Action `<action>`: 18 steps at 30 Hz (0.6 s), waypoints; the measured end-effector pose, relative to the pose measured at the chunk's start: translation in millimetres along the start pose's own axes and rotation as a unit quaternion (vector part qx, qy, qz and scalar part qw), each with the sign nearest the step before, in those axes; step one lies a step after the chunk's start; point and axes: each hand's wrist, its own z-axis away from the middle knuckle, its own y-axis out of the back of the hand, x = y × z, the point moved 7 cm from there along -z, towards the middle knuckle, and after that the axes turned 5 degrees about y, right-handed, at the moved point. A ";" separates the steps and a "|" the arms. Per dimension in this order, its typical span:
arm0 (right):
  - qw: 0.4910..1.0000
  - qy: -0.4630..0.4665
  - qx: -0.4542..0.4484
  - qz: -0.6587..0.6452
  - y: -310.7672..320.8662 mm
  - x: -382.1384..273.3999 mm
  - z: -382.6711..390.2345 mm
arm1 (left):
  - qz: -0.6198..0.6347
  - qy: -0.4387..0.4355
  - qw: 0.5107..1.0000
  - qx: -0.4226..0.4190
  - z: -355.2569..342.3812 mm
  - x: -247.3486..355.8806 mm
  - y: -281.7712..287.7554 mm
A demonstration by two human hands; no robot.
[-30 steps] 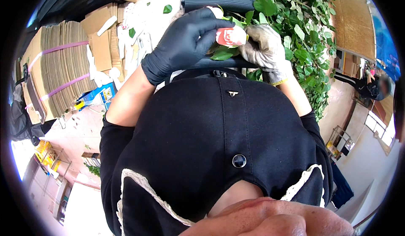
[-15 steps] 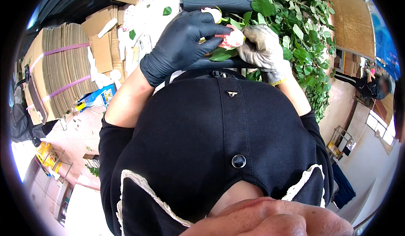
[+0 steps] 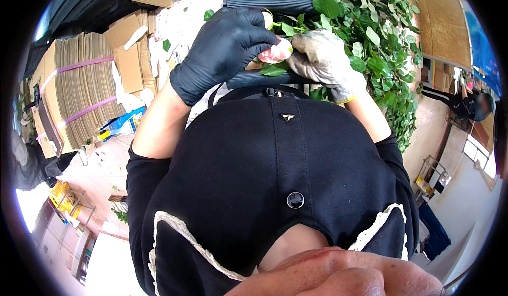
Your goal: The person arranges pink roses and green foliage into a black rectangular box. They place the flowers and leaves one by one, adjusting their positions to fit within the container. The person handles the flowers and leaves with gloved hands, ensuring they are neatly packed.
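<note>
Pink rose between two gloved hands

Left hand (image 3: 219, 47), black glove: fingers bent, tips against the upper left edge of the pink rose (image 3: 276, 53). Cannot tell whether this grip pinches a petal or only touches. Second, paler bloom (image 3: 268, 20) lies just past the fingertips. Right hand (image 3: 319, 57), worn pale glove: closed at the rose's base, apparently gripping the stem, which is hidden in the fist.

Change: compared with half a second ago, rose and both hands sit slightly farther left; the bloom is still between them, its right side against the pale glove. Reading: the flower appears steadied from the right while the left fingertips work at its petals; handling looks unfinished.

Surface: two dark ribbed bars, upper bar (image 3: 270, 1) and lower bar (image 3: 246, 80), run beyond and below the flower. Cannot make out a tabletop.

Room, left to right: yellow packages (image 3: 64, 196) on a rack; cardboard stack (image 3: 79, 87) bound with purple straps (image 3: 87, 63); loose cardboard (image 3: 125, 56); single leaf (image 3: 208, 15) on a bright patch; dense green foliage (image 3: 370, 47) right of the hands; brown panel (image 3: 444, 23); another person (image 3: 465, 103) in dark clothing, far right; blue sheet (image 3: 484, 50).
</note>
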 end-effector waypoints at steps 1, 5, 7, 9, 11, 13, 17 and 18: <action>1.000 -0.012 -0.025 0.013 -2.8 0.6 -0.6 | -0.020 -0.002 1.000 -0.005 -0.3 2.7 -0.3; 0.999 -0.025 -0.032 0.017 -4.6 1.4 -1.4 | -0.107 -0.034 0.993 0.024 5.1 28.5 9.8; 0.999 -0.020 -0.033 0.018 -3.6 -0.1 -0.7 | -0.080 -0.010 0.996 0.027 20.6 20.7 21.5; 0.999 -0.019 -0.040 0.016 0.0 0.3 -3.7 | 0.217 0.095 0.966 0.102 77.9 -37.5 43.3; 0.997 -0.018 -0.071 0.009 -4.7 0.3 -4.7 | 0.696 0.145 0.662 0.238 123.6 -79.5 30.0; 0.998 0.009 -0.059 -0.027 -7.7 -0.1 -11.1 | 0.714 0.223 0.629 0.212 139.7 -91.1 -2.8; 0.923 0.014 -0.382 -0.030 -71.9 15.9 -20.8 | 0.345 0.349 0.871 0.037 128.3 -99.3 -46.7; 0.916 0.054 -0.397 -0.025 -92.8 18.7 -21.6 | 0.313 0.325 0.893 0.008 122.0 -103.1 -56.9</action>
